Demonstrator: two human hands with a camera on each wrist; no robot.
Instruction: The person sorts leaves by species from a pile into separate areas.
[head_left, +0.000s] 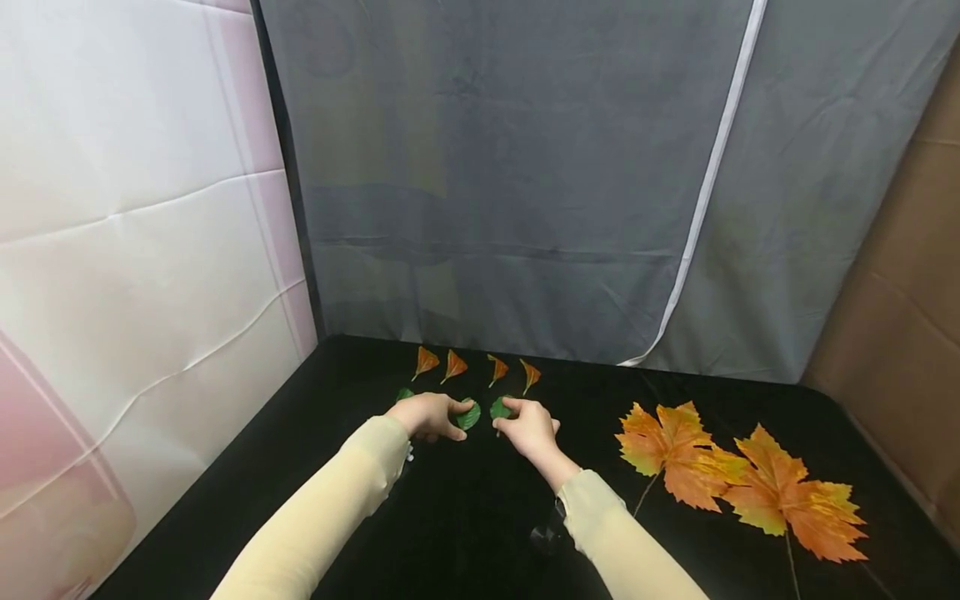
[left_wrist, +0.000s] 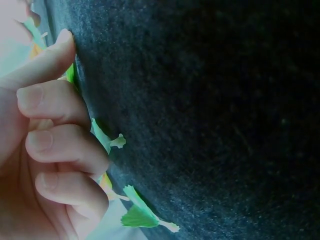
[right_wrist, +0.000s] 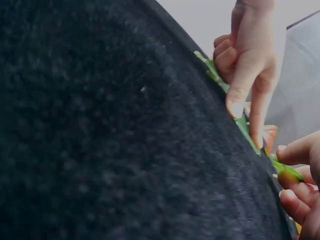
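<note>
A black tabletop [head_left: 465,533] fills the lower part of the head view, walled by a grey curtain [head_left: 510,183] along the far edge, a white sheet [head_left: 127,250] on the left and brown board [head_left: 900,317] on the right. Two big orange maple leaves [head_left: 678,454] lie side by side near the right edge, stems toward the near edge. Both hands work near the far edge, left of the middle. The left hand [head_left: 429,415] rests with curled fingers [left_wrist: 55,142], its grip pinching a green leaf [head_left: 468,414] flat on the cloth. The right hand [head_left: 531,427] sits just beside it, thumb and forefinger pressed on a second green leaf [head_left: 499,407]. A third green leaf [head_left: 404,393] peeks out at the left hand's far side. Behind them, four small orange leaves [head_left: 476,367] stand in a row along the far edge.
</note>
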